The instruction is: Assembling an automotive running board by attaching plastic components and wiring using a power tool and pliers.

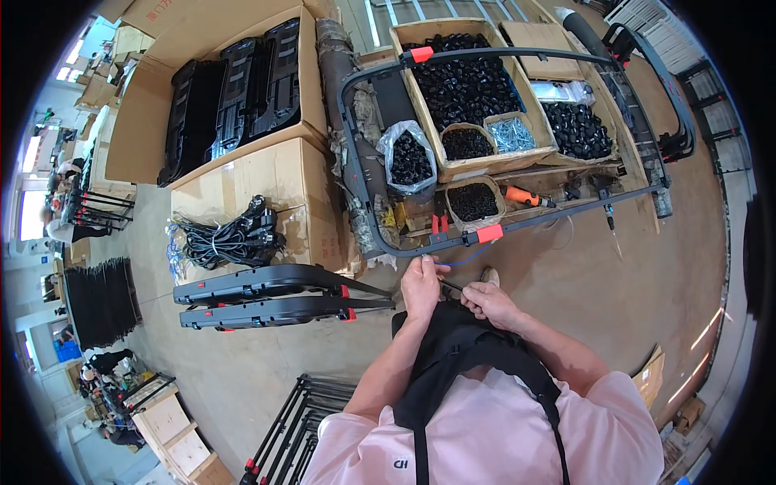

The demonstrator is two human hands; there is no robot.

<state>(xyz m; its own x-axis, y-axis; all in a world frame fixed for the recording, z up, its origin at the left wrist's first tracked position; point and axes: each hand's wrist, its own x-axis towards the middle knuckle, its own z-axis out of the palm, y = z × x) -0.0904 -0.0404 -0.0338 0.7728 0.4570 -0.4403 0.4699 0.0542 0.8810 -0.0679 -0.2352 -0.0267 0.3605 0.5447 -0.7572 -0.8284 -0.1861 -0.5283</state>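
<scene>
A dark tubular frame (361, 162) with red clips (490, 234) lies across the workbench in front of me. My left hand (421, 287) is closed just below the frame's near edge, its fingertips close to the tube; what they pinch is hidden. To its right, my right hand (491, 305) is closed on one end of a thin dark strip (450, 284). The strip runs toward my left hand; its exact kind is too small to tell. A thin blue wire (469, 261) curves from beside my left fingers up to the frame.
Parts bins (432, 153) with black and silver pieces stand on the bench, near red-handled pliers (439, 220) and an orange power tool (527, 196). Leftward are bundled black cables (234, 238) on a carton (315, 218) and two black frames (259, 311). Other people are far left.
</scene>
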